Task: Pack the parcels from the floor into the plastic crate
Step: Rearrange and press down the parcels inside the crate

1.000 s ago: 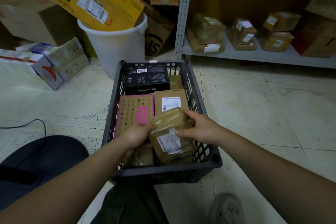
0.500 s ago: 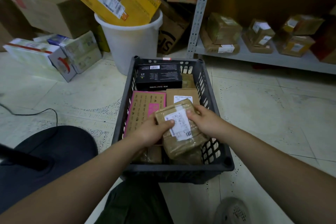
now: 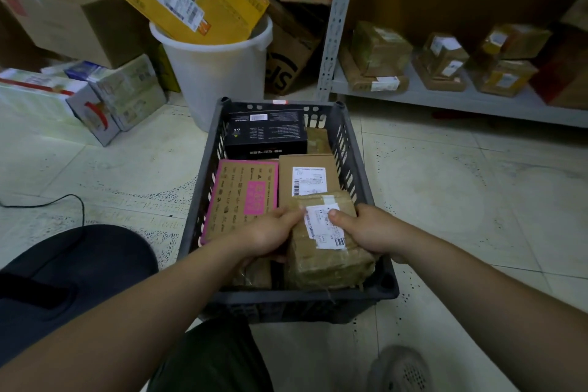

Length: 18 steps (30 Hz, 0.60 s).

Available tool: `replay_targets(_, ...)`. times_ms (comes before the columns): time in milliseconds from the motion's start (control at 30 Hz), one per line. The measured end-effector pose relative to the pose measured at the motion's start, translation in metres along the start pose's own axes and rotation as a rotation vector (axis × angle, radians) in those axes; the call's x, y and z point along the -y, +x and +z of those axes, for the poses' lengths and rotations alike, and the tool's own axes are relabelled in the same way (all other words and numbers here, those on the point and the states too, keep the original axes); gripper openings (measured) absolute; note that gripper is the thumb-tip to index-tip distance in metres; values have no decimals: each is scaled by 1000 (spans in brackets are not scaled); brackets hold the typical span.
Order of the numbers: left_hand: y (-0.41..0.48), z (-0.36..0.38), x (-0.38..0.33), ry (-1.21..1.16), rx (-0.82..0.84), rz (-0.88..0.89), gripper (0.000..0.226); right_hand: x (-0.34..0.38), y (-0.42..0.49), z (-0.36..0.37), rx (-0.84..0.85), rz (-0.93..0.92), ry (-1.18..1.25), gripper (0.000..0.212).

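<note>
Both hands are on the taped brown parcel [image 3: 324,264], which sits in the near right corner of the black plastic crate [image 3: 254,297], long axis along the right wall. The left hand [image 3: 267,232] grips its left edge and the right hand [image 3: 372,232] its right edge, thumbs curled on top; it looks ready to press straight down

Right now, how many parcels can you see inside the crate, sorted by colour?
Black box: 1
Pink-printed box: 1
Brown parcels: 4 (labelled carton, back-corner parcel, held taped parcel, lower taped parcel beside it)
Total: 6 visible in the crate
</note>
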<state>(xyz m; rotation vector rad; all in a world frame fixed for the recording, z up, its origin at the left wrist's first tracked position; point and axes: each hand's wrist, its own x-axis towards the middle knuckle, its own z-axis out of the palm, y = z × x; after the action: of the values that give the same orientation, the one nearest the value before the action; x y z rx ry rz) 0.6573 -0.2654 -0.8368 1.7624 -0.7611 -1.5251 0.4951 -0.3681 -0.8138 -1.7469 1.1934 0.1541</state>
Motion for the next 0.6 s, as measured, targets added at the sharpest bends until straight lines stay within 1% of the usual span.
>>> replay_targets(67,4,-3,0,61,-85,15,50,-3,-1,-5,-4,8,30,37)
replay_targets(100,8,-5,1,126,-163,54,47,-4,-1,-8,-8,13,33,33)
replay_targets(167,22,-12,8,399,-304,208,34,-5,-1,-12,-21,19,29,27)
replay_targets(200,28,-16,13,587,-308,278,37,-5,-1,-12,-25,22,27,28)
replay_targets(233,34,-19,17,773,-269,333,47,-6,0,-11,-27,26,22,30)
replay_targets(300,44,-24,25,1075,-170,361,71,-7,1,-8,-34,23,-14,35)
replay_targets(333,49,-25,28,1173,-144,353,80,-8,2,-6,-42,23,-29,37)
replay_targets(367,53,-26,31,1239,-132,338,86,-8,4,-6,-49,26,-40,38)
replay_targets(433,60,-27,35,1308,-130,303,90,-9,7,-5,-58,29,-47,39)
replay_targets(500,63,-26,36,1330,-142,276,86,-8,8,-4,-58,31,-59,38)
replay_targets(600,67,-23,37,1313,-186,267,74,-13,11,1,-59,38,-59,44)
